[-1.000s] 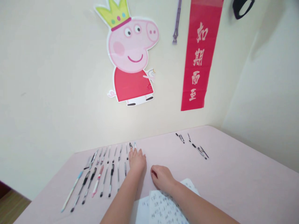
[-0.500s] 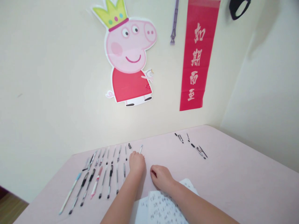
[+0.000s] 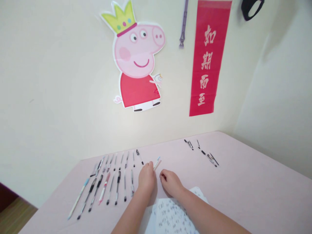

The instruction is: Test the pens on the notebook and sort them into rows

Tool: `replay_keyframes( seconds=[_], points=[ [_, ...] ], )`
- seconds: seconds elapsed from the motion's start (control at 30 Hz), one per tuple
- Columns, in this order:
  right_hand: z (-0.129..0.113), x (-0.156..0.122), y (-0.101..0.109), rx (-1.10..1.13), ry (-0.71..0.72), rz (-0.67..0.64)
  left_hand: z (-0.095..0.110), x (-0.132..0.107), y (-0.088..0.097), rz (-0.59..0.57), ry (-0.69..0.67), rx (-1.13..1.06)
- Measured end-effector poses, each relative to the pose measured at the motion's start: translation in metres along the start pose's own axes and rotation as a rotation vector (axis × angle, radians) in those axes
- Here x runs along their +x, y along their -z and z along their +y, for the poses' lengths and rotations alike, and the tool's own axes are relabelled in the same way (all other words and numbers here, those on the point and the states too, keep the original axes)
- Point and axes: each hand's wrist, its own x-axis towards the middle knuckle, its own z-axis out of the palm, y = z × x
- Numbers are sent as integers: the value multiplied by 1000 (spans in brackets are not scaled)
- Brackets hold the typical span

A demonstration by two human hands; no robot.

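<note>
My left hand (image 3: 147,177) is closed around a light-coloured pen (image 3: 156,162), whose tip sticks out past my fingers toward the wall. My right hand (image 3: 170,182) rests curled on the pink table (image 3: 243,195) just to its right, fingers bent under; nothing shows in it. A black pen (image 3: 139,156) lies alone on the table just beyond my left hand. To the left, several pens (image 3: 107,185) lie side by side in rows. Under my forearms lies a sheet of handwritten paper (image 3: 173,217).
A small group of dark pens and pen parts (image 3: 202,152) lies near the far right of the table. The wall behind carries a cartoon pig sticker (image 3: 137,58) and a red banner with characters (image 3: 207,58). Wooden floor (image 3: 12,214) shows past the table's left edge.
My left hand closed on the light pen, lifted it from the end of the row and drew it back toward me and to the right. My right hand stayed curled.
</note>
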Motion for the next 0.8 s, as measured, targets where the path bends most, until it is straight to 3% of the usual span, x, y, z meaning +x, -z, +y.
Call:
replay_keyframes(
  seconds=[0.17,0.4,0.63,0.8],
  points=[
    [13,10,-9,352,-79,116,2,-20,3,16,-15,-297],
    [11,12,-5,885,-240,138,-3,-31,3,-35,-150,-218],
    [12,12,-3,1020,-232,110,-4,-33,4,-62,-251,-87],
    [12,11,-7,952,-183,30,2,-35,6,-8,-290,-6]
  ],
)
